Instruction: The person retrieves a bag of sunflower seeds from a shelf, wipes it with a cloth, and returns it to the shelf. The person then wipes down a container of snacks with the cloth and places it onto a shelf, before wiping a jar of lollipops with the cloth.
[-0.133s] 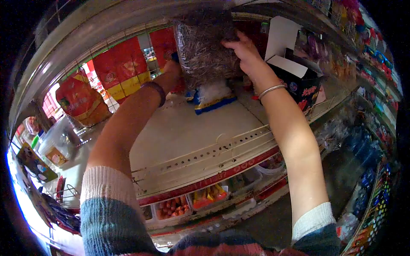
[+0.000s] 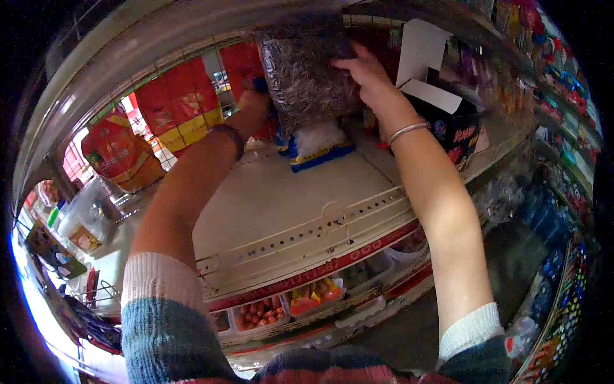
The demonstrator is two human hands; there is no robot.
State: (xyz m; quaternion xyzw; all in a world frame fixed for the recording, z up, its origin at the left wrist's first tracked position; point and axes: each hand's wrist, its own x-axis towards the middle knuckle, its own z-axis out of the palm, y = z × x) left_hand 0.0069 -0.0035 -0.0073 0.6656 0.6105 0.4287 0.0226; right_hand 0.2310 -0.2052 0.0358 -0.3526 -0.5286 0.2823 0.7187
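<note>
A clear plastic bag (image 2: pixel 310 80) packed with dark, thin dried strands stands upright at the back of the shelf, its top in shadow. My right hand (image 2: pixel 368 73) grips its right side, one finger stretched across the front. At the bag's left edge is my left hand (image 2: pixel 254 105), closed against it; most of its fingers are hidden, and a small dark blue patch shows beside them. Below the bag, a blue-and-white packet (image 2: pixel 320 144) lies on the shelf board.
An open black box (image 2: pixel 441 121) with raised white flaps stands to the right. Red-and-yellow bags (image 2: pixel 182 105) line the wire back at left, near a clear plastic tub (image 2: pixel 86 214). Trays of sausages (image 2: pixel 259 312) and packets sit below the shelf's front edge (image 2: pixel 307 233).
The view has shifted very slightly. Both hands stay at the bag, with no clear movement of it.
</note>
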